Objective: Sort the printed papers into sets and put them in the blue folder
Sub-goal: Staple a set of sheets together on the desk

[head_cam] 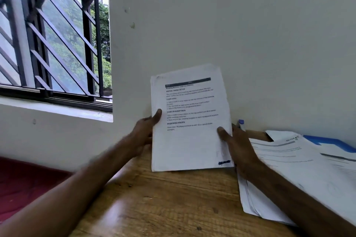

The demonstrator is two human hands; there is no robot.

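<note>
Left hand (143, 132): grips left edge of printed paper set (190, 119), thumb on front. Right hand (238, 144): grips its right edge likewise. Set held upright, lower edge at wooden table (163, 198). Loose papers (300, 171) right, overlapping blue folder (331, 142).

Home study corner: wooden desk (173, 204), barred window (55, 40), paper piles (300, 169).

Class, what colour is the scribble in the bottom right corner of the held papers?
Blue scribble on the held papers, clearest in the head view.
</note>
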